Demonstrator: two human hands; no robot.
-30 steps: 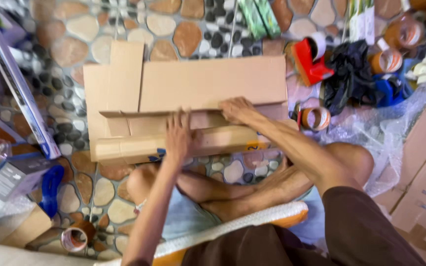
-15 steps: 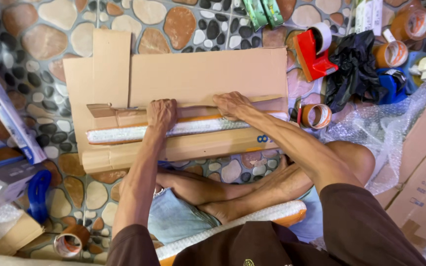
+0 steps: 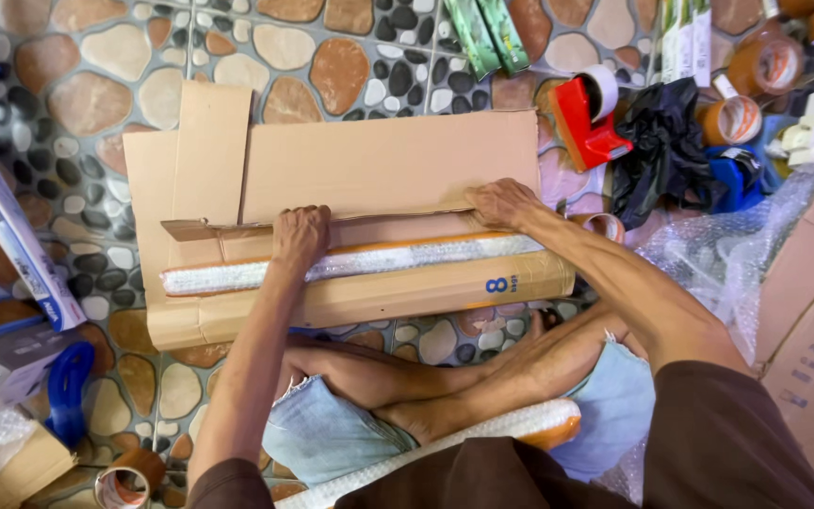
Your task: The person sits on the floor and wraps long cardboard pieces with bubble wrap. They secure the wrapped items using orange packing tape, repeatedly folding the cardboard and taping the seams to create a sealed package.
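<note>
Pressing flat, your left hand [image 3: 300,238] and right hand [image 3: 501,203] are gripping nothing, pushing the bubble-wrapped roll [image 3: 350,265] into the cardboard box [image 3: 388,170].

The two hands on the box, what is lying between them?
In the head view, a long bubble-wrapped roll lies in the open cardboard box, stretching from the left hand toward the right hand.

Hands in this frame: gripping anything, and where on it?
Nothing is gripped. The left hand presses down on the bubble-wrapped roll near its middle; the right hand rests on the far inner edge of the open cardboard box, near its right end.
</note>
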